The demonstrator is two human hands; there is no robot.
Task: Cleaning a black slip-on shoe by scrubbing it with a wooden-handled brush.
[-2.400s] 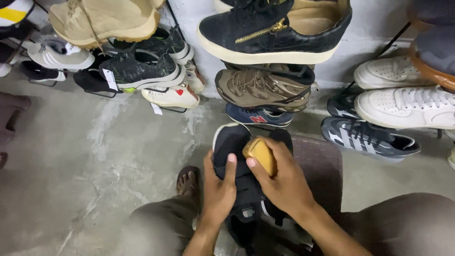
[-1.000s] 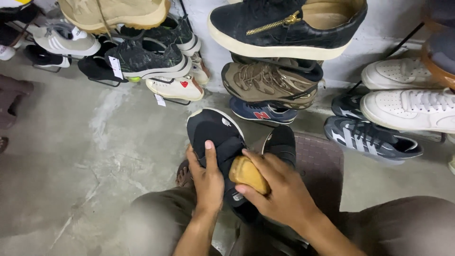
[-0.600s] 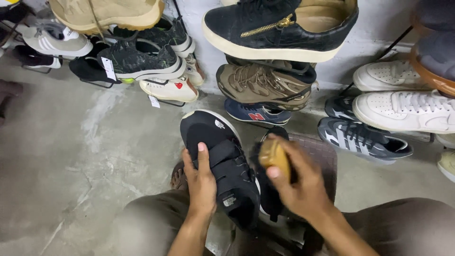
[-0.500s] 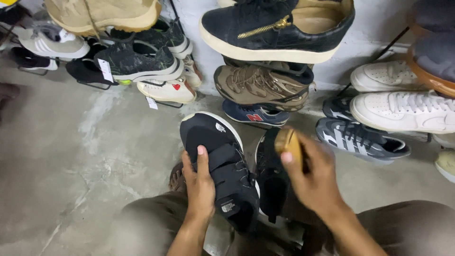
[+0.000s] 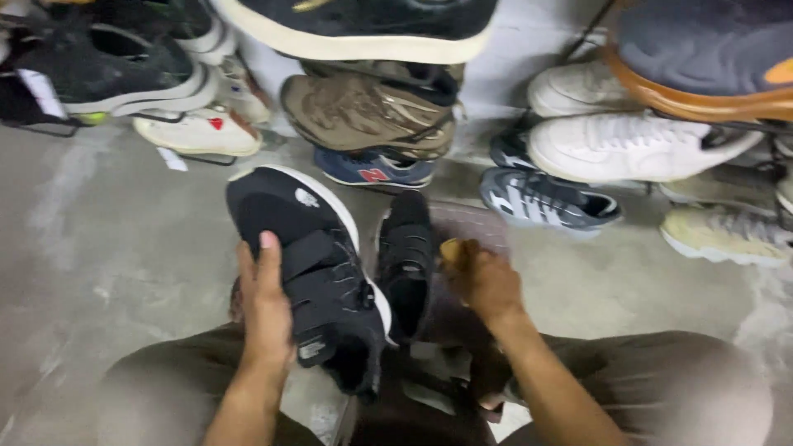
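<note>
Since half a second ago, my right hand (image 5: 487, 281) has dropped from beside the second shoe to the dark mat (image 5: 475, 227), fingers closed around the tan brush (image 5: 450, 250). My left hand (image 5: 266, 310) grips the black strap shoe (image 5: 318, 268) along its left side, thumb up, toe pointing away. Its mate, the second shoe (image 5: 406, 260), lies between both hands, just beside the held one. Beyond, a brown shoe (image 5: 368, 116) sits stacked on a blue one (image 5: 373, 171); a grey sneaker (image 5: 545, 201) lies right of them.
</note>
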